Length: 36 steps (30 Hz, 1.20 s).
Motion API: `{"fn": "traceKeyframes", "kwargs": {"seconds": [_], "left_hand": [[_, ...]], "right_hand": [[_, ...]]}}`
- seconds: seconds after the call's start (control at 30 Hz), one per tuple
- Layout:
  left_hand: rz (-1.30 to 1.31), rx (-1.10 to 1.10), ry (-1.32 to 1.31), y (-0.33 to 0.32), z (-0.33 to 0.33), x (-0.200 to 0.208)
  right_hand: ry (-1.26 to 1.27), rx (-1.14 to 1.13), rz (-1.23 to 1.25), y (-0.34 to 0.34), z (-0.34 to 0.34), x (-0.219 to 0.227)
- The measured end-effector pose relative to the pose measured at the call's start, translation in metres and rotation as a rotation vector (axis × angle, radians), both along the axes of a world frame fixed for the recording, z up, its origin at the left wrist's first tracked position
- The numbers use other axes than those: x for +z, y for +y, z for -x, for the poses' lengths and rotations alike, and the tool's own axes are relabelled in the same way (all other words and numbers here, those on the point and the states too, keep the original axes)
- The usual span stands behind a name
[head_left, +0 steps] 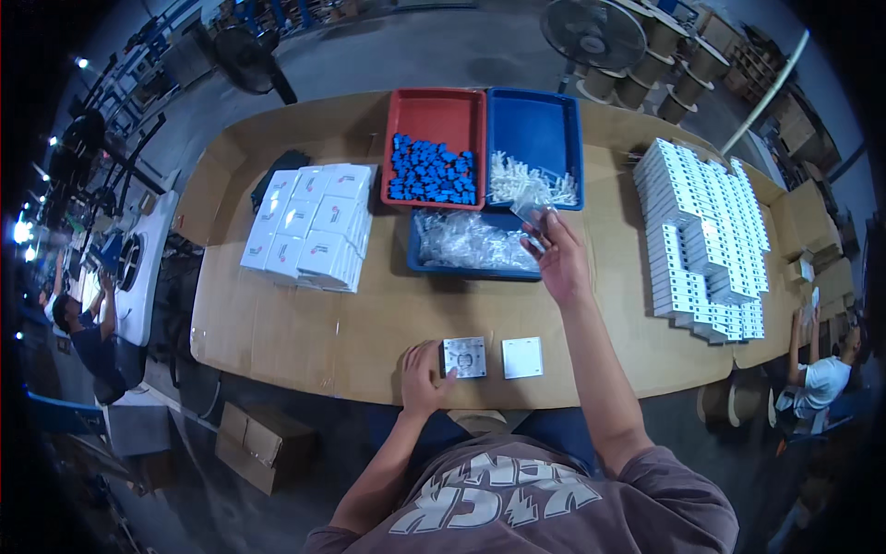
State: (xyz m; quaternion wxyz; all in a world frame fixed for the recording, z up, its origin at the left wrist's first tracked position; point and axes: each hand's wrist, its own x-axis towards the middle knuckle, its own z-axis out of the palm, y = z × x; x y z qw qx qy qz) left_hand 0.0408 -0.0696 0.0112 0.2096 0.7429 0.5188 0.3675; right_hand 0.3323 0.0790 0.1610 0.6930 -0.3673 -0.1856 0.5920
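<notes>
My right hand (561, 254) is raised over the trays, its thumb and fingers pinching a small clear plastic bag (530, 203). Near the table's front edge, my left hand (425, 377) grips the left side of a white square box-like piece (464, 357) with a round dark outline inside; its exact kind is unclear. Just right of it a flat white square plate (522, 357) lies apart. Beneath my right hand, a blue tray (473, 271) is filled with clear plastic bags (466, 240).
Behind are a red tray (434, 111) of small blue parts and a blue tray (533, 120) of white plastic pieces. Stacked white boxes (309, 222) stand left; tall rows of white pieces (703, 245) stand right. Cardboard (388, 319) covers the table. Other people work at both sides.
</notes>
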Motion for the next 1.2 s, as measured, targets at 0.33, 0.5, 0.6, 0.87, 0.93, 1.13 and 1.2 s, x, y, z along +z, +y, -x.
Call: {"fn": "traceKeyframes", "kwargs": {"seconds": [0.33, 0.5, 0.6, 0.87, 0.93, 1.13, 1.2], "left_hand": [[0.515, -0.049, -0.857, 0.033, -0.074, 0.132], [0.651, -0.106, -0.869, 0.043, -0.101, 0.183], [0.604, -0.037, -0.815, 0.037, -0.098, 0.178], [0.548, 0.028, -0.918, 0.023, -0.099, 0.169], [0.586, 0.092, -0.954, 0.023, -0.099, 0.168], [0.656, 0.135, -1.015, 0.026, -0.092, 0.157], [0.683, 0.154, -1.027, 0.026, -0.09, 0.163]], "right_hand": [[-0.054, 0.127, -0.029, -0.113, -0.001, 0.037], [-0.302, 0.146, 0.071, -0.129, 0.017, 0.025], [-0.371, 0.204, 0.064, -0.135, 0.023, 0.036], [-0.522, 0.053, -0.041, -0.133, 0.042, 0.018], [-0.633, 0.035, -0.047, -0.132, 0.044, 0.017], [-0.978, 0.003, -0.124, -0.136, 0.046, 0.017], [-1.014, 0.006, -0.141, -0.137, 0.045, 0.018]]}}
